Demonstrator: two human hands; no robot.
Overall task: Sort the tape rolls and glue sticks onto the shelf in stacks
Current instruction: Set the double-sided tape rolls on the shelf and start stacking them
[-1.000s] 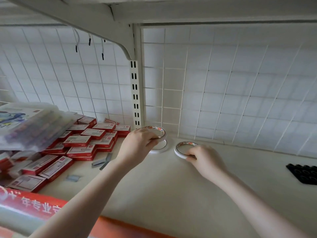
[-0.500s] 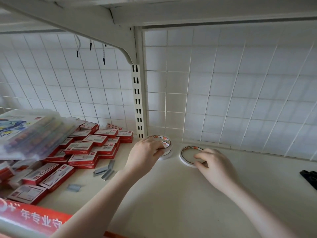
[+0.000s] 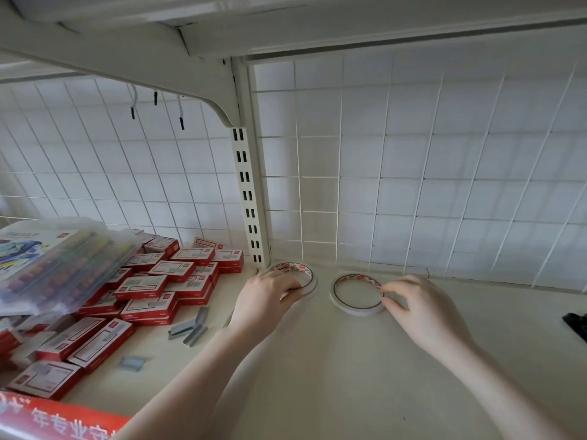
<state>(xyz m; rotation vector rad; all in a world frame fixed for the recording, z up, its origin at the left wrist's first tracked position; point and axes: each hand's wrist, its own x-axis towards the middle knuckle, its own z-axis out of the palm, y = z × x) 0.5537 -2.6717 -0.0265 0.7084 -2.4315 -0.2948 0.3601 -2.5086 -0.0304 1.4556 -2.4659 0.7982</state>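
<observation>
Two white tape rolls with red printed inner rings lie at the back of the cream shelf (image 3: 349,360). My left hand (image 3: 265,298) grips the left tape roll (image 3: 305,274), which sits on top of another roll by the slotted upright; the lower roll is mostly hidden. My right hand (image 3: 419,309) pinches the right rim of the other tape roll (image 3: 352,298), which lies flat on the shelf a little to the right. No glue sticks are in view.
Red staple boxes (image 3: 158,287) are heaped at the left, with loose staple strips (image 3: 190,328) beside them. A clear plastic case (image 3: 54,262) lies over the boxes. A wire grid back panel (image 3: 413,173) and upright post (image 3: 247,198) close the rear. A black object (image 3: 576,322) sits at the right edge.
My left hand has lowered its tape roll onto the roll beneath it. My right hand has shifted along its roll to the right rim. The view moved closer.
</observation>
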